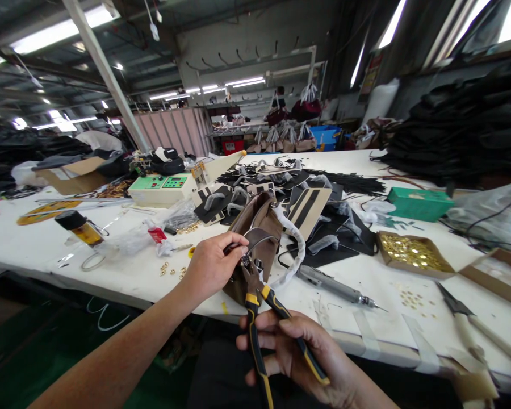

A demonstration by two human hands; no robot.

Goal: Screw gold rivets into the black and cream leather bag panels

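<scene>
A brown handbag (262,227) stands at the table's front edge, its top open. One of its handles (296,244) is wrapped in clear plastic. My left hand (215,261) is closed, pinching a dark leather strap (255,234) at the bag's near side. In my right hand (293,346) are pliers (262,335) with black and yellow handles, spread apart between thumb and fingers. The jaws of the pliers reach up to metal hardware (249,262) on the bag. What exactly they grip there, I cannot make out.
Behind the bag lie black straps (344,182) and bag pieces (336,247). To the right are an electric screwdriver (340,287), a box of gold fittings (413,254) and shears (460,315). Leftward stand a bottle (79,228), a red-labelled glue bottle (155,233) and a green-panelled machine (164,190).
</scene>
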